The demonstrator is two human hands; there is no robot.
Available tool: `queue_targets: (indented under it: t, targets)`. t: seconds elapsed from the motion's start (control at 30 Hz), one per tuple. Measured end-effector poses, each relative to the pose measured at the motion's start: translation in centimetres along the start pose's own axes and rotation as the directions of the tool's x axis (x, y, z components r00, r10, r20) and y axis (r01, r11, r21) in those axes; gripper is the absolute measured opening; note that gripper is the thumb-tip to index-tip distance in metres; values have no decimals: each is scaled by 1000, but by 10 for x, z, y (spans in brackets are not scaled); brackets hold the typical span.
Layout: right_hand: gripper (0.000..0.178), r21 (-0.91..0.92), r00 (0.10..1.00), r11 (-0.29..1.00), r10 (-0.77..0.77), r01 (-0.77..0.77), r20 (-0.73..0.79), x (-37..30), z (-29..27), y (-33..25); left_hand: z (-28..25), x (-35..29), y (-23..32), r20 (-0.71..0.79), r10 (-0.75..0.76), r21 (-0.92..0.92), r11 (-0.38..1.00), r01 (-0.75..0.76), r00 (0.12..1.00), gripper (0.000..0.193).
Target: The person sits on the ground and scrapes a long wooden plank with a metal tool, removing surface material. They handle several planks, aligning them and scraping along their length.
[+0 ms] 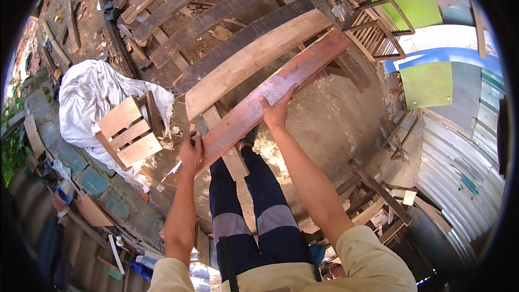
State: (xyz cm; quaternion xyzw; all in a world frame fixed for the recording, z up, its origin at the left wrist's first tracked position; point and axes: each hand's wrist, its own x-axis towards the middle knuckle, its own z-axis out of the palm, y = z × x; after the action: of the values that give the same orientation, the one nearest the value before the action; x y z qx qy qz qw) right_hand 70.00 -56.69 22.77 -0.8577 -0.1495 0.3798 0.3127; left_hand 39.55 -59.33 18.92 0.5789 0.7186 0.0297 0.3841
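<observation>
A long reddish-brown plank (240,112) with worn, pale patches lies slantwise before me. Its near left end reaches toward me and its far right end rests by the stacked boards. My right hand (277,109) grips its near long edge around the middle, thumb on the upper face. Close to the left end, my left hand (191,151) is closed at the far edge, fingers curled. A small light-brown piece (192,127) shows just past those fingers; whether they hold it I cannot tell. Beside the plank lies a paler, bare wooden board (259,60).
Several dark boards (216,27) lie in a row beyond. A white cloth sack (97,97) with a small slatted wooden piece (128,132) is at left. A slatted wooden frame (378,30) leans at far right, above corrugated metal sheets (448,167). A short board (233,159) juts toward my legs.
</observation>
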Motion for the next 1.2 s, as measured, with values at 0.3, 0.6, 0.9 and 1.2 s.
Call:
queue_targets:
  t: [0.3,0.6,0.9,1.2]
  targets:
    - [122,-13,998,999,-45,44,-39,8,20,-7,7,36,-15,-94,-60,68,995,66,994,56]
    - [124,-124,997,991,-64,59,-37,41,31,20,6,48,-9,-30,-40,-51,998,38,999,48]
    - [124,171,980,980,74,-106,183,30,21,-7,-8,59,-37,116,18,-282,959,16,993,29]
    - [121,194,970,963,150,-187,191,26,21,-21,-2,79,-54,272,-23,-360,925,124,962,33]
